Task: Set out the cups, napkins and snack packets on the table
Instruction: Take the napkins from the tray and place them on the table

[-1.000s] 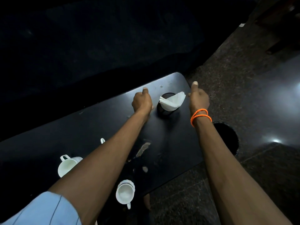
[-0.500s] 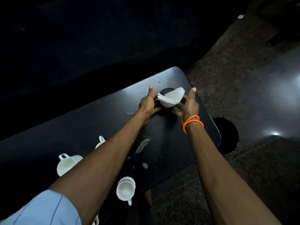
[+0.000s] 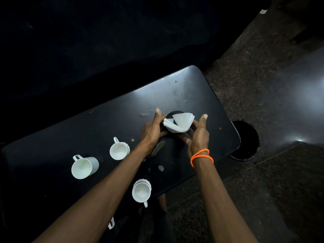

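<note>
A stack of white napkins (image 3: 178,124), folded and fanned into a curved wedge, stands in a dark round holder (image 3: 171,115) near the right end of the black surface (image 3: 105,123). The left hand (image 3: 152,131) and right hand (image 3: 198,135) cup the holder from either side, fingers curled around it, thumbs raised. Three white cups (image 3: 119,151) with handles stand upright toward the near edge, well apart.

We see through one head-worn wide-angle camera, looking steeply down from close above the glossy black rectangular table (image 3: 201,95), our forearms entering from the bottom edge.
</note>
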Available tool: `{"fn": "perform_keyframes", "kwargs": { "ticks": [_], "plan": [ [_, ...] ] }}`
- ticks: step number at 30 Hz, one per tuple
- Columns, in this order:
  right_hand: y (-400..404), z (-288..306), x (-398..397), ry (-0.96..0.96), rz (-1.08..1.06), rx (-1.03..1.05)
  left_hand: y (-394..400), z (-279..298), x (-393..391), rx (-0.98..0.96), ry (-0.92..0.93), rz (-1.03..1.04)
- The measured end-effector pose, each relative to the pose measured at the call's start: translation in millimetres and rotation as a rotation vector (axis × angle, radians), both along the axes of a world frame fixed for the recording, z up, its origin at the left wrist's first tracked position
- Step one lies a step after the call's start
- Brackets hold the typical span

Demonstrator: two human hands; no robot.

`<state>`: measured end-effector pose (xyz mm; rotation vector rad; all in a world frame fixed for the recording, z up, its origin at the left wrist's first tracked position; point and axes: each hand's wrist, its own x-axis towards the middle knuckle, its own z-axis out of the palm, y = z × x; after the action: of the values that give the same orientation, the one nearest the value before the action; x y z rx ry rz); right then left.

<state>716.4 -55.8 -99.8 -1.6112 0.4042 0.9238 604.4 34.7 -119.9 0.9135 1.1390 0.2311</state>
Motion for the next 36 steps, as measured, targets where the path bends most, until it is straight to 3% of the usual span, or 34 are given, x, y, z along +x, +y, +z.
{"fn": "perform_keyframes", "kwargs": {
  "ticks": [11, 32, 34, 36],
  "plan": [
    [-40, -10, -70, 0.069, 0.053, -0.042, -49, 9, -77, -0.048, 0.087, 0.109],
    [-54, -14, -88, 0.004, -0.032, -0.141, -72, -1, -87, -0.065, 0.068, 0.090],
    [-51, -11, -88, -0.071, -0.012, -0.213, -72, 3, -86, -0.040, 0.085, 0.070],
    [-43, -2, -89, -0.269, 0.001, -0.366, -69, 7, -87, 0.019, 0.109, 0.073]
  ]
}}
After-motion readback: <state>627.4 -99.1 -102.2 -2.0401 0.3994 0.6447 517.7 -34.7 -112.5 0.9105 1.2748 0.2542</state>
